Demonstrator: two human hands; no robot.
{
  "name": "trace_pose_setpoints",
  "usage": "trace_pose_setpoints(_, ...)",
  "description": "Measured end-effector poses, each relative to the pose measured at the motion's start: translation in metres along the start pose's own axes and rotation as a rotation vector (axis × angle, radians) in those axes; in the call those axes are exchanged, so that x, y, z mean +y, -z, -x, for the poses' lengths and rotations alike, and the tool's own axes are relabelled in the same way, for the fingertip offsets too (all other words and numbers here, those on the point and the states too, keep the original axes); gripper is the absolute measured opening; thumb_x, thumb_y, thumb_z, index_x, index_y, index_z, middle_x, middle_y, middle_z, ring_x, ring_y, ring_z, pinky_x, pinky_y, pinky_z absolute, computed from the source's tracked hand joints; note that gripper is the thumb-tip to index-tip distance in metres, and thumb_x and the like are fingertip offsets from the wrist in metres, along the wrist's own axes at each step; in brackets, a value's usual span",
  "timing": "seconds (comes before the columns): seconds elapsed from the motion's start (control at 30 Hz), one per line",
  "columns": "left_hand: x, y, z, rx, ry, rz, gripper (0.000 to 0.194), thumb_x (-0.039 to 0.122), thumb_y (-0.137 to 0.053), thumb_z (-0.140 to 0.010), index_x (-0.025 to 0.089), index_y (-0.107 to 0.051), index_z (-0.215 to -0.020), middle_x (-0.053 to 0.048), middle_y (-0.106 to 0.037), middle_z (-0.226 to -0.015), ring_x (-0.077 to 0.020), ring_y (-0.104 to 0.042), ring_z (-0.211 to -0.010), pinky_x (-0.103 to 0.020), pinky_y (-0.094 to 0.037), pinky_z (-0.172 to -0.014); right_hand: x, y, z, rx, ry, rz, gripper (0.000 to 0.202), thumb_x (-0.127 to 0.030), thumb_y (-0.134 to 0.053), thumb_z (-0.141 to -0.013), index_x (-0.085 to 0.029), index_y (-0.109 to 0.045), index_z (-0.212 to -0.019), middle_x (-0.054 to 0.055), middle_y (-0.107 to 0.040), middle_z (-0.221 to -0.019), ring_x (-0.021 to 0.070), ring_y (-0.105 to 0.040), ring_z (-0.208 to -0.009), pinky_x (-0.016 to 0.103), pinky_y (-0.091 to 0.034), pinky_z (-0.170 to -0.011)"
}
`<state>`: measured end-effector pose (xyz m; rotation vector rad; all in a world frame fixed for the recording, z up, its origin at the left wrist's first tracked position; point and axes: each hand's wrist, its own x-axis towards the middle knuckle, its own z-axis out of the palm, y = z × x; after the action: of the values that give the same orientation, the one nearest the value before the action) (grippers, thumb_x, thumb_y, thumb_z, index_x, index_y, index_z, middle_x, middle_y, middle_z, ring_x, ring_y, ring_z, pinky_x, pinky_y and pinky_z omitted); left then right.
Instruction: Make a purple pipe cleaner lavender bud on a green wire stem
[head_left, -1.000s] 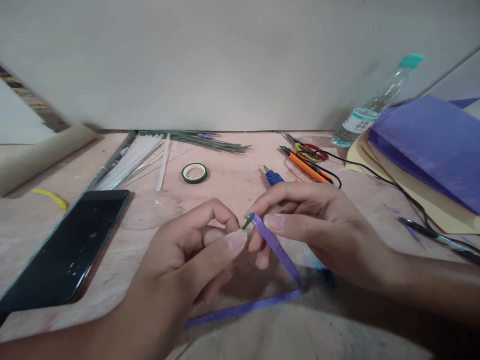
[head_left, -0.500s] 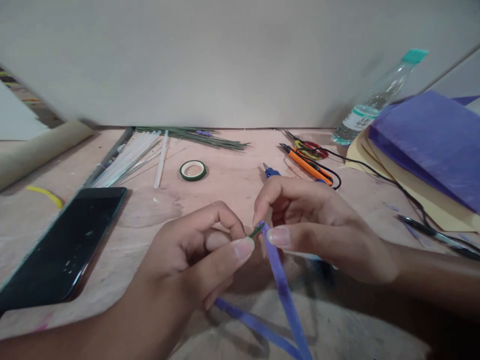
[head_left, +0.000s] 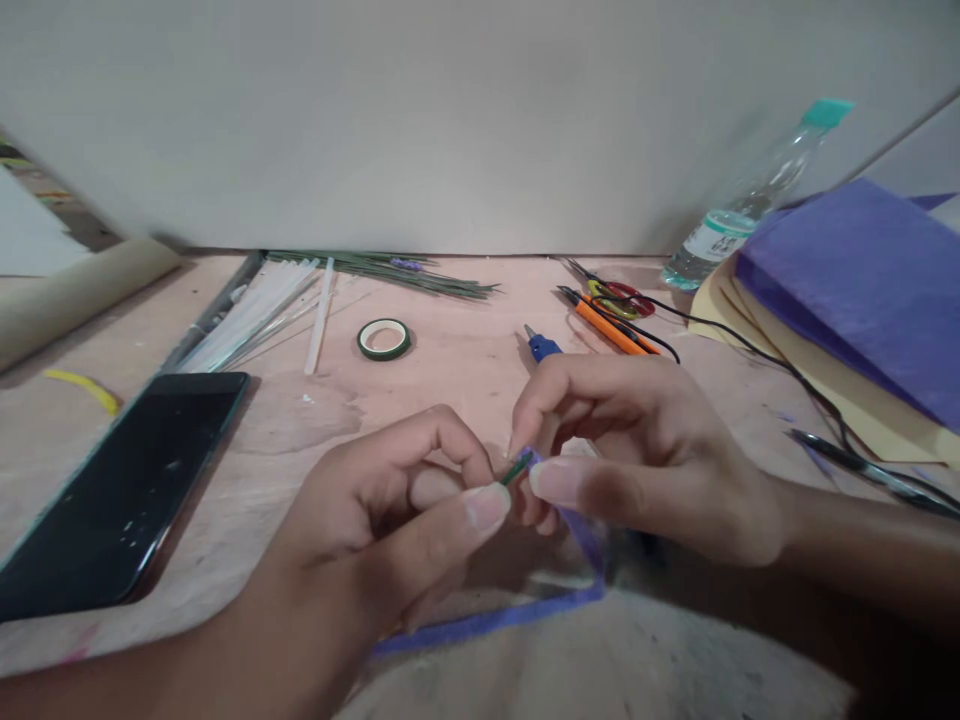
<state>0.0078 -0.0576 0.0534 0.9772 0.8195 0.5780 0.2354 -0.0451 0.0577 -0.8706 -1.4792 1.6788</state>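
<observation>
Between thumb and forefinger, my left hand [head_left: 405, 520] pinches a thin green stem [head_left: 516, 468]. Its tip points up and right, with a bit of purple at the end. Close by, my right hand [head_left: 637, 450] is closed, thumb and fingers gripping the upper end of a purple strip [head_left: 499, 618] at the stem's tip. The strip hangs down behind my right thumb, bends sharply, and runs left under my left hand. How it is fixed to the stem is hidden by my fingers.
Around my hands lie a phone [head_left: 135, 490], green tape [head_left: 384, 340], clear glue sticks [head_left: 247, 315], green stems [head_left: 405, 275], a blue-nozzled tool [head_left: 541, 345], an orange-handled tool [head_left: 611, 325] and scissors [head_left: 622, 298]. A bottle [head_left: 757, 200], purple sheets [head_left: 862, 290] and a black pen [head_left: 862, 465] are at right.
The purple strip has swung: its hanging part is now mostly behind my right thumb, and its bend has risen. My right thumb has shifted slightly left over the strip; my left hand keeps its pinch.
</observation>
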Motion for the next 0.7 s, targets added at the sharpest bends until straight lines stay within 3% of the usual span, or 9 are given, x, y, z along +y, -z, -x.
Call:
trace_pose_setpoints(0.2, -0.0021, 0.0025, 0.0013, -0.014, -0.009, -0.009, 0.032, 0.047, -0.079, -0.099, 0.022, -0.066, -0.084, 0.009, -0.042, -0.055, -0.007, -0.027, -0.048, -0.018, -0.024, -0.046, -0.0001, -0.0016, 0.0007, 0.027, -0.017, 0.03, 0.014, -0.03, -0.085, -0.094, -0.022, -0.073, -0.091, 0.001, -0.079, -0.078, 0.0138, -0.074, -0.065, 0.022, -0.061, -0.059)
trace_pose_setpoints(0.4, -0.0034, 0.0044, 0.0011, -0.027, -0.005, -0.035, 0.036, 0.052, -0.079, -0.099, 0.023, -0.065, -0.083, 0.009, -0.04, -0.054, -0.0086, -0.029, -0.049, -0.019, -0.025, -0.048, -0.0012, 0.0035, 0.0033, -0.053, -0.014, 0.075, 0.019, -0.04, -0.078, -0.099, -0.021, -0.074, -0.099, 0.004, -0.079, -0.081, 0.0178, -0.075, -0.07, 0.026, -0.06, -0.059)
trace_pose_setpoints(0.53, -0.0042, 0.0048, 0.0022, -0.018, -0.012, -0.042, 0.035, 0.054, -0.078, -0.099, 0.023, -0.066, -0.087, 0.009, -0.04, -0.055, -0.008, -0.026, -0.049, -0.019, -0.023, -0.047, -0.0004, -0.0001, 0.0014, -0.006, -0.036, 0.024, 0.018, -0.034, -0.085, -0.095, -0.022, -0.072, -0.09, 0.001, -0.078, -0.078, 0.0141, -0.072, -0.066, 0.023, -0.061, -0.062)
trace_pose_setpoints(0.7, -0.0038, 0.0051, 0.0062, 0.034, -0.053, -0.124, 0.035, 0.052, -0.073, -0.1, 0.023, -0.065, -0.082, 0.007, -0.046, -0.054, -0.0095, -0.032, -0.047, -0.02, -0.024, -0.045, 0.0058, 0.0031, -0.0033, -0.041, -0.027, 0.004, 0.015, -0.034, -0.082, -0.098, -0.022, -0.075, -0.092, 0.001, -0.078, -0.078, 0.0139, -0.072, -0.067, 0.024, -0.061, -0.062)
